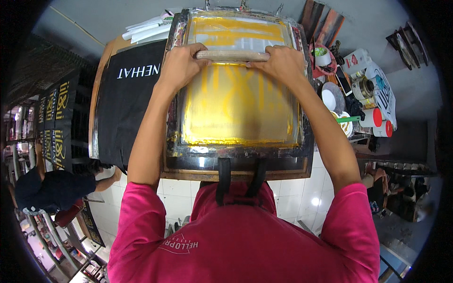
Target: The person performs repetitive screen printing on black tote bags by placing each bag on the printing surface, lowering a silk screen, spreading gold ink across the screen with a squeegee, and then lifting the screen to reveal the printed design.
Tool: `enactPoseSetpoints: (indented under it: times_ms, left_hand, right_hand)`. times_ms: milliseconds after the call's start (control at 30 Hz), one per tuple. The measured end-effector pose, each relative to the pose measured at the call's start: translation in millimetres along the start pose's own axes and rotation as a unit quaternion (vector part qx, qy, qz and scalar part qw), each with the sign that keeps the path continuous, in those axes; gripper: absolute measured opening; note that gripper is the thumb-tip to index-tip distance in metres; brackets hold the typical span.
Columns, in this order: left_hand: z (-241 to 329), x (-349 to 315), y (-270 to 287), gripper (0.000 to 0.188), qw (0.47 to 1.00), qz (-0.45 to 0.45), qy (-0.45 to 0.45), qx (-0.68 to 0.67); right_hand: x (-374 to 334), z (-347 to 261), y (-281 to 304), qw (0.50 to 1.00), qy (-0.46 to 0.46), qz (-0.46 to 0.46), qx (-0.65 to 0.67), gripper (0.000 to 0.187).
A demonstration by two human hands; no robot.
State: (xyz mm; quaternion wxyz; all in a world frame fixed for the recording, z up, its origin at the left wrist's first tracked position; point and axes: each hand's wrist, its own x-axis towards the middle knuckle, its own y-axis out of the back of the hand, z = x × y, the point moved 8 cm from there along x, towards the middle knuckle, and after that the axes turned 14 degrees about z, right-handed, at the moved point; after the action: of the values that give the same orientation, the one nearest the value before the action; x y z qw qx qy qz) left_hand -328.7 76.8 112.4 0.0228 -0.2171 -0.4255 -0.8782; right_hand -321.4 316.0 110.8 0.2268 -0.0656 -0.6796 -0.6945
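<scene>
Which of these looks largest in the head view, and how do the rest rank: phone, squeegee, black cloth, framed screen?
Largest to smallest, by area in view:
1. Framed screen
2. Black cloth, though partly covered
3. Squeegee
4. Phone

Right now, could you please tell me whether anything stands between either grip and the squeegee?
Nothing visible does: the left grip and right grip hold the squeegee at its two ends, over the yellow-inked screen.
</scene>
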Motion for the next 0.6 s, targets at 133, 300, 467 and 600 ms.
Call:
enactPoseSetpoints:
  times_ms: [133,300,467,600]
  left_hand:
    - [11,-32,11,0.034,1.0,-0.006,0.001,-0.017]
    - [27,-81,29,0.032,1.0,-0.02,0.0,-0.012]
    - [45,-142,46,0.03,0.999,-0.041,-0.01,-0.009]
    - [59,-182,61,0.032,0.999,-0.019,-0.029,-0.033]
  right_hand:
    - [-31,-12,15,1.0,0.002,0.018,0.013,0.073]
    - [-84,-29,38,0.994,0.015,0.086,0.062,0.067]
    - [-144,-49,59,0.994,0.003,0.071,0.083,0.054]
    - [-183,-66,77,0.992,0.01,0.098,0.085,0.045]
